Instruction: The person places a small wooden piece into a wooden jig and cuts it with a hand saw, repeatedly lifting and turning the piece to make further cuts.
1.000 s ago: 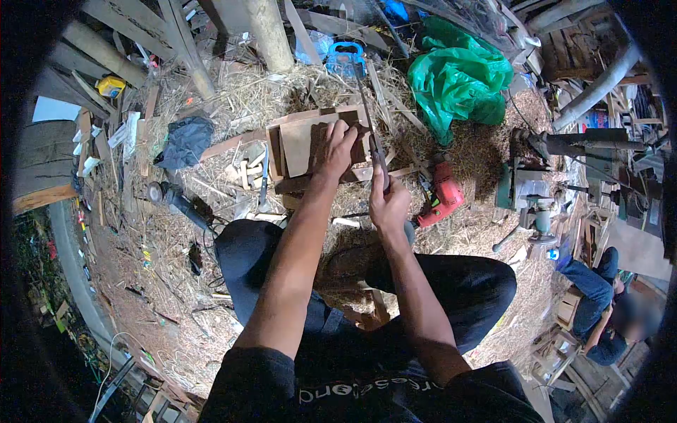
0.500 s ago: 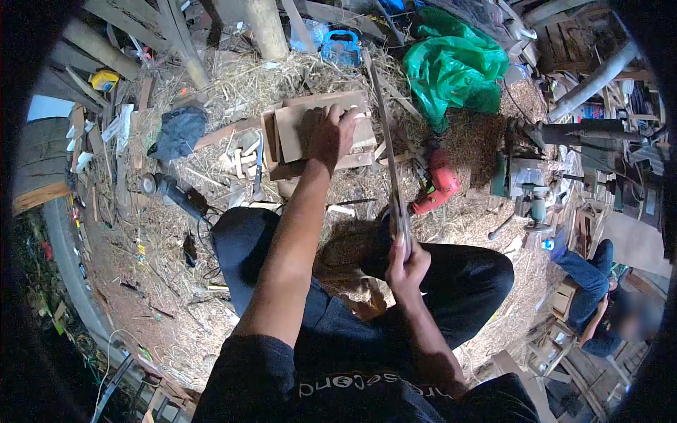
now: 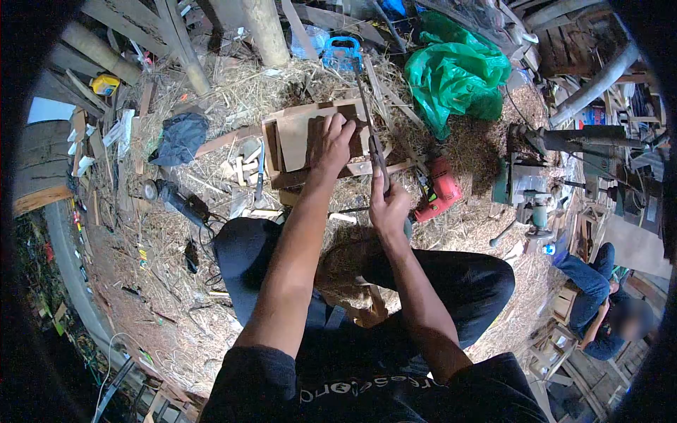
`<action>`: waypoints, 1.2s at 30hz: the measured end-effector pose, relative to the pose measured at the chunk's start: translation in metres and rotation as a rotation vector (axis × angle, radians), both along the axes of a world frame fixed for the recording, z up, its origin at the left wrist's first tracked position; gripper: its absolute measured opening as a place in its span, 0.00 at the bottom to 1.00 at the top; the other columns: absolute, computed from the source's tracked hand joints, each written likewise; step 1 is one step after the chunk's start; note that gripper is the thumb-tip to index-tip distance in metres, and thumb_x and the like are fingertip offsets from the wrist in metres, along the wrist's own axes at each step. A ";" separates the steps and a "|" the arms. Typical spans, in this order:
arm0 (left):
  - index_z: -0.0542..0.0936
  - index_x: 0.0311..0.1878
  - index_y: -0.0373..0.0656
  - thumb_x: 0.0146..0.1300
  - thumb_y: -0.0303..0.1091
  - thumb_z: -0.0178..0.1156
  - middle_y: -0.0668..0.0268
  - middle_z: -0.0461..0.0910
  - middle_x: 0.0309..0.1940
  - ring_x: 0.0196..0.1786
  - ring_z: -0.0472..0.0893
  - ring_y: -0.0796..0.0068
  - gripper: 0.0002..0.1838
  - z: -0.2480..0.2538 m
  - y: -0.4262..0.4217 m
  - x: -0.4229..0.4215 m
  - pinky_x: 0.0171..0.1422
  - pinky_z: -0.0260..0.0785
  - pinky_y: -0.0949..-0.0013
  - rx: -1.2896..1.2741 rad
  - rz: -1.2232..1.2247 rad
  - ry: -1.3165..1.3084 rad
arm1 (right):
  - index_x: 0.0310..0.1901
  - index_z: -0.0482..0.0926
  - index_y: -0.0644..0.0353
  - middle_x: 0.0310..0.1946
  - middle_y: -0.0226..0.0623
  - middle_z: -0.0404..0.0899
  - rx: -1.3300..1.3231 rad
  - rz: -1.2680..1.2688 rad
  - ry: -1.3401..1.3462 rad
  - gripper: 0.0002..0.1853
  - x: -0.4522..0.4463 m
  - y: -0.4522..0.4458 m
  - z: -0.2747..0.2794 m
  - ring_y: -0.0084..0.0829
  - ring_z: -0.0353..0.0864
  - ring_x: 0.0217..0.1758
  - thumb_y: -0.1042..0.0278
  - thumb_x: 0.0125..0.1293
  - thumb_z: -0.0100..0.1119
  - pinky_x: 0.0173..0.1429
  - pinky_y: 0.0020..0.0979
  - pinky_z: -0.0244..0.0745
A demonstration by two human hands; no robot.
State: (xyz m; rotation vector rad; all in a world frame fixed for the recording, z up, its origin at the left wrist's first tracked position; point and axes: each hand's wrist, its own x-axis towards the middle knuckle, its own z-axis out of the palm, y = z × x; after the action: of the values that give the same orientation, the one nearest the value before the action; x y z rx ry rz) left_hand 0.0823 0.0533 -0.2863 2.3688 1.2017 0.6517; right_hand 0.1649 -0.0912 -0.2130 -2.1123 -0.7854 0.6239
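Observation:
My left hand presses on a flat wooden board, its fingers bent over the top. Beneath the board is a shallow wooden box on the straw-covered ground, its inside partly hidden. My right hand is closed round the handle of a long, narrow-looking hand saw, seen nearly edge-on. The blade points away from me along the right side of the board and box; whether it touches the wood I cannot tell.
A red power drill lies right of my hands, below a green plastic sheet. An angle grinder and a knife lie to the left. Machinery stands at right; another person sits beyond it.
My right hand has moved forward and slightly left with the saw, bringing it closer to the box. The left hand stays on the board, which has shifted little.

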 end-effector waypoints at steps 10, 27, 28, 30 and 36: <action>0.81 0.47 0.45 0.54 0.22 0.56 0.58 0.72 0.45 0.53 0.71 0.54 0.17 -0.019 0.005 0.003 0.54 0.71 0.55 0.065 0.001 -0.088 | 0.24 0.76 0.70 0.11 0.42 0.69 -0.034 0.048 0.048 0.24 -0.013 -0.023 0.015 0.28 0.68 0.16 0.56 0.72 0.54 0.23 0.39 0.63; 0.80 0.52 0.44 0.62 0.28 0.53 0.52 0.74 0.45 0.55 0.73 0.48 0.15 0.007 0.010 0.009 0.63 0.67 0.51 0.047 -0.012 0.162 | 0.26 0.77 0.68 0.13 0.26 0.67 0.093 0.001 0.135 0.21 0.003 -0.047 0.075 0.14 0.63 0.18 0.60 0.73 0.56 0.20 0.27 0.57; 0.80 0.54 0.45 0.64 0.37 0.58 0.49 0.77 0.41 0.49 0.76 0.46 0.16 0.001 0.010 0.008 0.56 0.66 0.47 0.167 0.008 0.202 | 0.26 0.77 0.68 0.13 0.26 0.67 0.128 0.013 0.130 0.21 0.003 -0.039 0.073 0.14 0.63 0.19 0.60 0.73 0.56 0.20 0.27 0.57; 0.78 0.55 0.46 0.65 0.35 0.54 0.51 0.74 0.43 0.52 0.74 0.46 0.16 -0.001 0.008 0.007 0.60 0.67 0.49 0.028 -0.017 0.158 | 0.26 0.78 0.68 0.12 0.25 0.66 0.187 0.025 0.122 0.21 0.001 -0.021 0.069 0.14 0.64 0.19 0.59 0.73 0.56 0.20 0.27 0.57; 0.81 0.41 0.44 0.57 0.30 0.58 0.64 0.72 0.45 0.52 0.73 0.60 0.09 -0.041 0.017 0.004 0.53 0.70 0.55 0.140 -0.050 -0.095 | 0.24 0.78 0.68 0.11 0.40 0.71 0.042 0.032 -0.025 0.23 0.007 0.016 0.031 0.24 0.70 0.14 0.56 0.71 0.56 0.21 0.34 0.63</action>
State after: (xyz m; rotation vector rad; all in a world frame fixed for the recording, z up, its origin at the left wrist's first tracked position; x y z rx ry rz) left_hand 0.0865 0.0701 -0.3272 2.4427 1.0858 0.8468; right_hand 0.1722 -0.0750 -0.1824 -2.0773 -0.8403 0.5937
